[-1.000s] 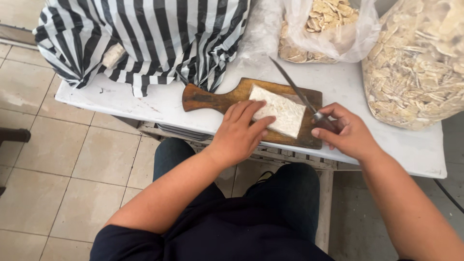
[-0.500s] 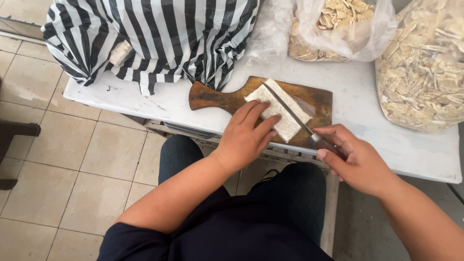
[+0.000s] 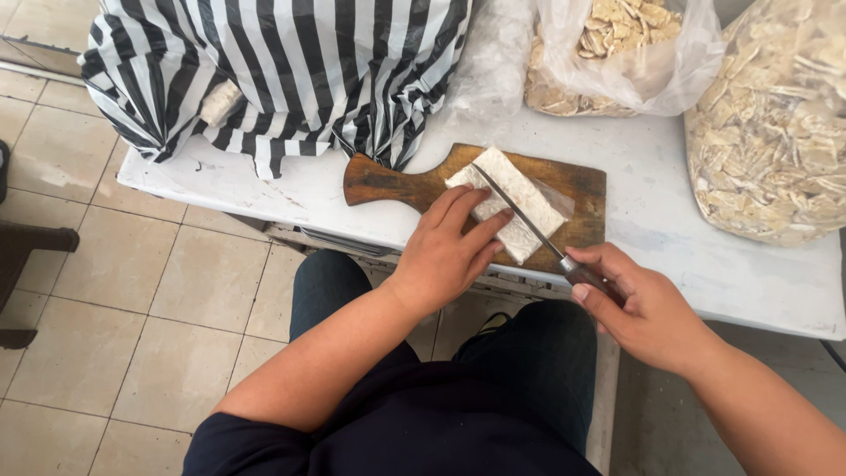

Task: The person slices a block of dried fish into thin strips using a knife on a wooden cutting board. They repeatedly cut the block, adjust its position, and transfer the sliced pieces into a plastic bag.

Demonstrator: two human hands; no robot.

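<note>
A: White block status?

B: On the wooden cutting board, near edge of the worktop. My left hand lies flat on it, fingers spread narrow, pinning it so it can't slide.

A: Right hand?

B: My right hand is closed around the knife handle, blade laid diagonally across the block's top.

A: Change vs. half a second ago?

B: Little. Blade sits nearer mid-block; left hand same spot. Striped bag and chip bags unmoved.

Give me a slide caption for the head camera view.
Left hand steadies a white block on a board while right hand draws a knife along it.
</note>
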